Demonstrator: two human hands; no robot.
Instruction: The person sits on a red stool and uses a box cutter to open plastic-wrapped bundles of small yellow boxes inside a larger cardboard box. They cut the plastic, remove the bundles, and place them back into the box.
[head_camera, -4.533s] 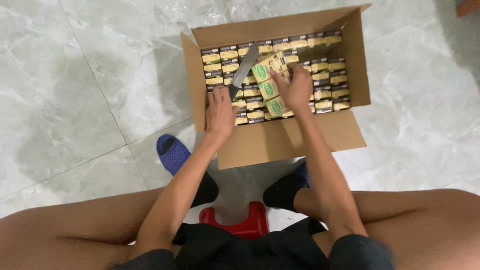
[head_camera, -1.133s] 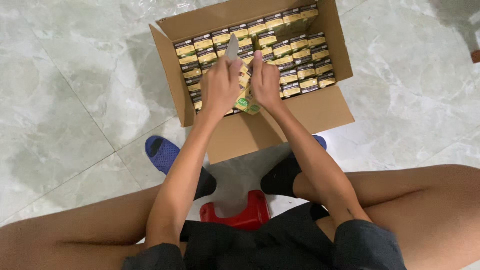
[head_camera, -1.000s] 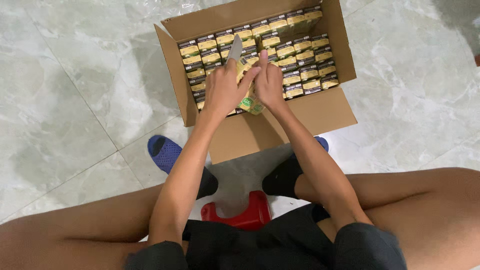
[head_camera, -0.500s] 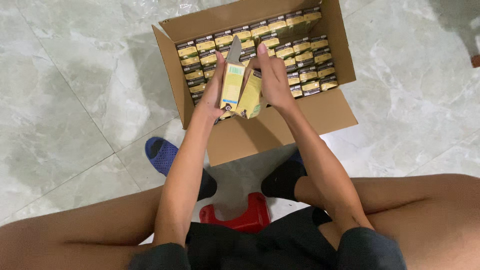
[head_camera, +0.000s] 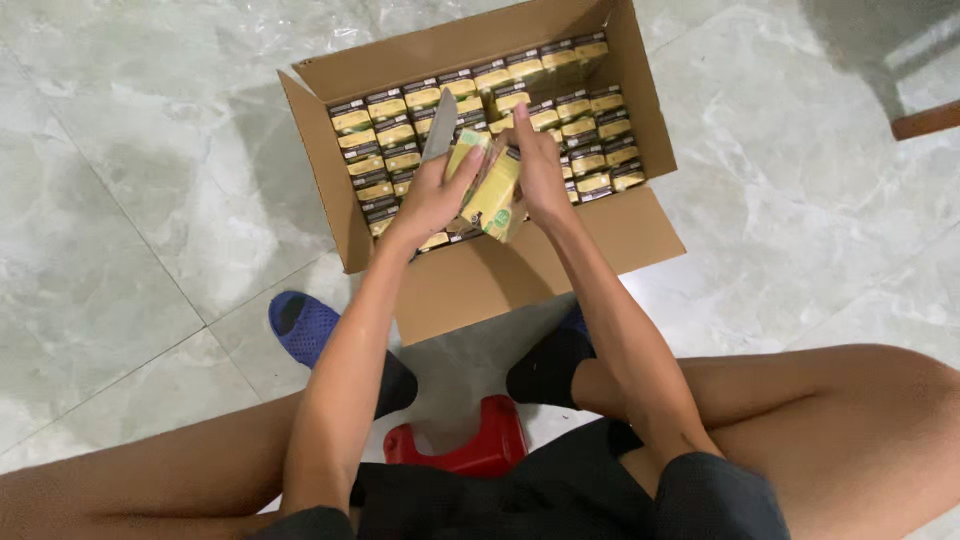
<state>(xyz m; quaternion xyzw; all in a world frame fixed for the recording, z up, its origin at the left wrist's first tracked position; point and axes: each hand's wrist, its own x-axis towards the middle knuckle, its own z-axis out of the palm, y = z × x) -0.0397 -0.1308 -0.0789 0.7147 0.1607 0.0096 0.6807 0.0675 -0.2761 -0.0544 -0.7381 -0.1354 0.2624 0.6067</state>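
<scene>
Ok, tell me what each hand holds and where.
Both hands, left and right, grip a yellow-green carton pack by its sides; left also holds a knife.

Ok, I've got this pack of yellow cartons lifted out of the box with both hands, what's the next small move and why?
Probably draw the pack toward you, clear of the cardboard box, then set it down. Both the left hand and right hand grip it above the packed rows, and the left also holds a knife pointing up, so keep that blade away from the right fingers.
</scene>
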